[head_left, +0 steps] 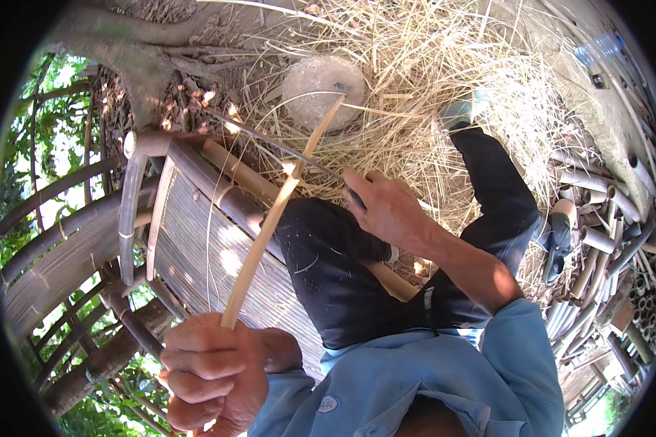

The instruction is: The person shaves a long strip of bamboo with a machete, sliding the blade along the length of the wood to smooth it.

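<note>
- While the left hand grips it, a bamboo strip points to one o'clock.
- Nearer their crossing, the right hand clasps a knife aimed toward ten.

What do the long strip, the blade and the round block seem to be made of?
Strip: probably bamboo, smooth, from its pale yellow surface.
Blade: likely metal, dull, being dark and thin.
Round block: stone or concrete, matte, from its greyish rough look.
</note>
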Motion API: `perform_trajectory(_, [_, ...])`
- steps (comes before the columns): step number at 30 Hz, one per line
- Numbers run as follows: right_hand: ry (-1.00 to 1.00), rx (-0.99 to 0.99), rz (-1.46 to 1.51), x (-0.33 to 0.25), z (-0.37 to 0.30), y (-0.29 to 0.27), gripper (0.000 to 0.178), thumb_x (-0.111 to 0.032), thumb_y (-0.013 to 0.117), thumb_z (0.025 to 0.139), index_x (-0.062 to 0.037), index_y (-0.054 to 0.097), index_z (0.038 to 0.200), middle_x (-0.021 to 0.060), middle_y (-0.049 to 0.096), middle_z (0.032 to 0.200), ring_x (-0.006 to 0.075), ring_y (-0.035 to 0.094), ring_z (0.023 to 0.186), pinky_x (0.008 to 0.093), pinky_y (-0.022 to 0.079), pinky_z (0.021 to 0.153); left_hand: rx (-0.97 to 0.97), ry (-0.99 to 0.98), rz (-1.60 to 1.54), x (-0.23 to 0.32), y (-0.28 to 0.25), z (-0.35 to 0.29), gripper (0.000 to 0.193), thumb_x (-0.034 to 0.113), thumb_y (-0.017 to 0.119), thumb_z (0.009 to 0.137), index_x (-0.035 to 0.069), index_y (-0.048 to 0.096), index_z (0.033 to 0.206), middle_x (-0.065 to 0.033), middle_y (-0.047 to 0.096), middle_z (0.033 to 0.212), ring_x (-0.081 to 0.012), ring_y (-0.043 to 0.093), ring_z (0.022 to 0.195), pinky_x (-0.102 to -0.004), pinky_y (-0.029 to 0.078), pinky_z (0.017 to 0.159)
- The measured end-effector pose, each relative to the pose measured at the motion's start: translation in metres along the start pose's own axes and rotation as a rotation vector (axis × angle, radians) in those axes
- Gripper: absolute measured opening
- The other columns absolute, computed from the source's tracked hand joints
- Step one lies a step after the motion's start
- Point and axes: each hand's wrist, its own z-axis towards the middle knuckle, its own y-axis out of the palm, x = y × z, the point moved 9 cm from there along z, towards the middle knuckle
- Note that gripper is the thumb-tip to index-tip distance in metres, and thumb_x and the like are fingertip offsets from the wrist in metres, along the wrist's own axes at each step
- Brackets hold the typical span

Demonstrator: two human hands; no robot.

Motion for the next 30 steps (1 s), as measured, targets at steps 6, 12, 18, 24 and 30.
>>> perform_trajectory(6, [-0.233,0.074,0.157,-0.052,-0.023,-0.019,0.018,-0.014,0.068,0.090,-0.0109,0.057,0.104,0.0176,0.060,0.077,0.0336,0.061,0.059,0.0427,0.051,0.050,-0.097,0.009,-0.051,0.001,0.002,0.001,0.050,0.050,0.037,0.102,0.017,0.031,0.064,0.0043,0.026,0.047,-0.0081,0.029,0.034,-0.0257,0.022,0.035])
perform_trajectory(12, [0.011,-0.029,0.079,0.048,0.014,0.025,0.018,-0.013,0.060,0.093,-0.0107,0.054,0.110,0.0165,0.057,0.072,0.0364,0.063,0.060,0.0468,0.050,0.049,-0.111,0.035,-0.110,-0.002,0.007,0.010,0.059,0.059,0.034,0.105,0.016,0.030,0.066,0.0051,0.025,0.049,-0.0059,0.029,0.033,-0.0251,0.020,0.034])
perform_trajectory(18, [0.218,-0.214,0.080,0.152,0.035,0.099,0.022,-0.015,0.058,0.095,-0.0157,0.052,0.116,0.0177,0.056,0.073,0.0351,0.060,0.056,0.0473,0.049,0.048,-0.172,0.041,-0.163,-0.010,0.007,0.011,0.055,0.051,0.038,0.106,0.015,0.030,0.064,0.0070,0.026,0.050,-0.0033,0.030,0.034,-0.0215,0.019,0.034])
perform_trajectory(24, [0.215,-0.097,0.072,0.251,0.051,0.156,0.022,-0.018,0.057,0.097,-0.0151,0.052,0.118,0.0169,0.059,0.073,0.0336,0.060,0.060,0.0450,0.049,0.050,-0.100,0.113,0.239,0.022,-0.040,0.021,0.037,0.027,0.042,0.105,0.016,0.038,0.070,0.0077,0.031,0.055,-0.0027,0.034,0.041,-0.0190,0.024,0.041])
perform_trajectory(30, [0.327,-0.034,-0.056,0.319,0.053,0.153,0.040,-0.025,0.061,0.098,-0.0072,0.051,0.132,0.0182,0.062,0.072,0.0393,0.063,0.064,0.0492,0.051,0.060,0.083,0.200,0.461,0.026,-0.062,0.016,0.041,0.036,0.040,0.106,0.016,0.039,0.070,0.0075,0.033,0.058,-0.0056,0.036,0.048,-0.0211,0.027,0.047])
